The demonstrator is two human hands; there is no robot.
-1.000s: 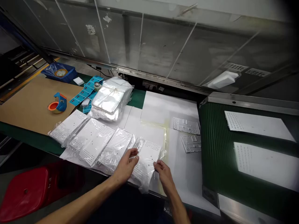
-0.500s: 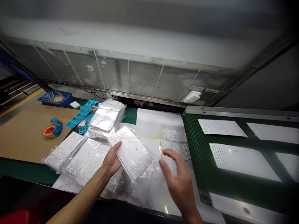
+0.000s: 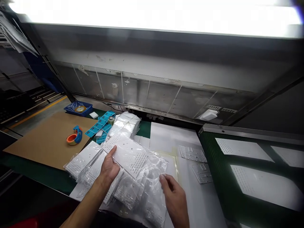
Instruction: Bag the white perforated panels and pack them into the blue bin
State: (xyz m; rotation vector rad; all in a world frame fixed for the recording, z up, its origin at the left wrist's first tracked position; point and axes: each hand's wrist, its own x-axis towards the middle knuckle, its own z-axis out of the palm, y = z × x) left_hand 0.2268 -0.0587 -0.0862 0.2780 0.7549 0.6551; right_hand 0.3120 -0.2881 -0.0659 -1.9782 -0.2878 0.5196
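Panel (image 3: 129,154) is white with rows of little holes, and it sits inside a clear bag (image 3: 154,166). It is lifted a bit off the table (image 3: 166,139) and tilted, near the front edge, over more bagged panels (image 3: 79,160) that lie side by side.

The left hand (image 3: 109,167) grips the panel by its near left edge, with the thumb on top and the fingers under it. The right hand (image 3: 174,196) is to the right, a little apart from the panel. Its fingers (image 3: 163,178) are bent and touch the loose, crinkly end of the bag. I cannot tell if they pinch the plastic or just rest on it.

Behind the panel is a pile of shiny bags (image 3: 125,123). Left of the pile is a strip of blue labels (image 3: 99,127). Farther left, an orange and blue tape holder (image 3: 74,136) stands on brown cardboard (image 3: 45,142), and a blue bin (image 3: 78,108) sits at the back.

Two small grey plates (image 3: 193,153) lie flat on the table to the right, well apart from the hands. Past them is a green belt (image 3: 213,158) with big white sheets (image 3: 239,148) lying flat on it.
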